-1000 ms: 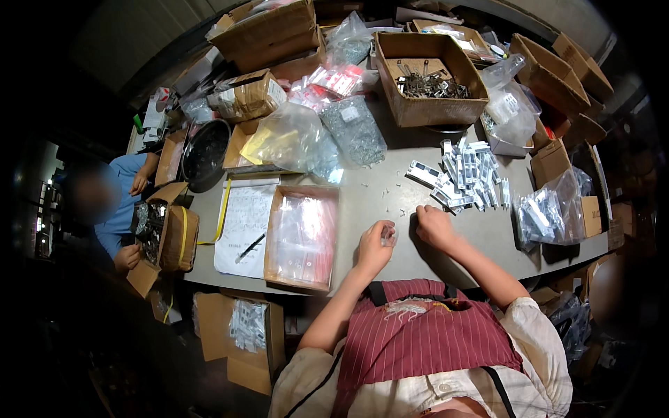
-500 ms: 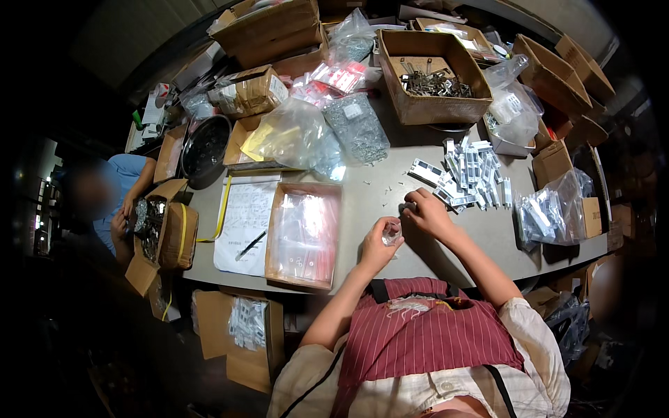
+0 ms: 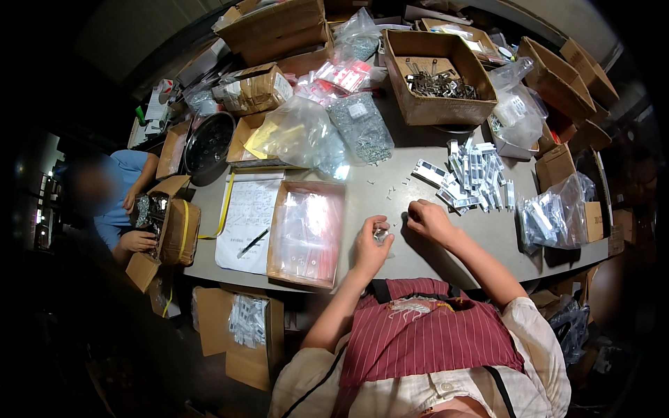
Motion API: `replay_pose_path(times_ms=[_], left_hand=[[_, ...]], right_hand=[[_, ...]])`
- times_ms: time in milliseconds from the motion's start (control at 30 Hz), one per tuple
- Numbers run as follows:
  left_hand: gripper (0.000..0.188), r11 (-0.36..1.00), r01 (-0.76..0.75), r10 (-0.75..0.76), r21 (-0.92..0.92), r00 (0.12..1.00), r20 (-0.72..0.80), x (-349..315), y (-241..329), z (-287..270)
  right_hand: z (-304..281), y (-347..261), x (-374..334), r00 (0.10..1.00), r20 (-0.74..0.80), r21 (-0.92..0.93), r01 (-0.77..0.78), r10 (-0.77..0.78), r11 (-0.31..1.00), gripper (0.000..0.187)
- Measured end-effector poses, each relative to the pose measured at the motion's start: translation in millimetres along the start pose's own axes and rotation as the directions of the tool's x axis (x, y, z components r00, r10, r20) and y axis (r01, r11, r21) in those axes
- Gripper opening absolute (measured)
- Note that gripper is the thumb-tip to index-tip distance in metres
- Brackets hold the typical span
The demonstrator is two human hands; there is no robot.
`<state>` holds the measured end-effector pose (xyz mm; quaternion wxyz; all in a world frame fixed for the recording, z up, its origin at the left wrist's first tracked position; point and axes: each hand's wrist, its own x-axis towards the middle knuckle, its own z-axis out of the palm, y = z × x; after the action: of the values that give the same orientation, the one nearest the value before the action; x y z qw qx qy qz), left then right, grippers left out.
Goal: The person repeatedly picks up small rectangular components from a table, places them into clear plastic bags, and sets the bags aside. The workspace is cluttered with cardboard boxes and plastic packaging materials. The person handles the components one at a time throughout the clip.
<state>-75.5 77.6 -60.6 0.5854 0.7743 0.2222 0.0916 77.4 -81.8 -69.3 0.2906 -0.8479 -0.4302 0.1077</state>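
Observation:
My left hand (image 3: 371,249) is curled around a small clear plastic bag (image 3: 380,235), held just above the near part of the table. My right hand (image 3: 428,223) is beside it on the right, fingertips bent down together close to the tabletop. Whether anything sits between those fingertips is hidden. Several small screws (image 3: 391,192) lie scattered beyond both hands. Farther right is a loose pile of white and grey metal hardware pieces (image 3: 477,171). Left of my left hand stands a shallow cardboard box (image 3: 277,230) with clear plastic bags (image 3: 304,233) in it.
A pen (image 3: 252,243) rests on a written sheet (image 3: 235,252). Behind are a bag of small screws (image 3: 361,129) and a cardboard box (image 3: 439,111) of metal parts. A bag of hardware (image 3: 555,216) stands right. At left, a co-worker's hand (image 3: 138,241) touches an open carton (image 3: 182,233).
My right hand has come down nearer the tabletop, its fingers bending more. My left hand has shifted slightly left with the bag. The co-worker's lower hand has moved onto the carton's contents.

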Motion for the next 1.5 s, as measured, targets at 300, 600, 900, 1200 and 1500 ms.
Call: replay_pose_path(times_ms=[300, 600, 900, 1200, 1500], left_hand=[[0.043, 0.985, -0.17, 0.168, -0.031, 0.984, -0.062, -4.6, -13.1, -11.0], [0.047, 0.93, -0.341, 0.349, 0.136, 0.937, -0.035, -1.8, 0.7, -11.7], [0.04, 0.927, -0.331, 0.333, 0.177, 0.943, 0.021, 5.7, -1.3, 2.4], [0.025, 0.975, -0.072, 0.088, 0.21, 0.994, -0.067, 7.7, -5.6, 9.0], [0.028, 0.977, -0.134, 0.147, 0.165, 0.987, -0.069, 11.7, 15.4, 2.0]], right_hand=[[24.4, -17.8, -7.8, 0.984, 0.107, -0.168, 0.16, -0.143, 0.973, 0.021], [-21.2, -72.5, -7.3, 0.929, -0.085, 0.26, 0.369, -0.36, 0.892, 0.022], [-37.6, -82.4, -9.4, 0.968, 0.15, 0.001, 0.203, -0.201, 0.979, 0.025], [-47.9, 32.3, 52.7, 0.949, -0.311, -0.496, -0.21, 0.054, 0.842, 0.028], [-42.0, 55.9, 30.9, 0.902, -0.332, 0.21, -0.213, 0.275, 0.954, 0.028]])
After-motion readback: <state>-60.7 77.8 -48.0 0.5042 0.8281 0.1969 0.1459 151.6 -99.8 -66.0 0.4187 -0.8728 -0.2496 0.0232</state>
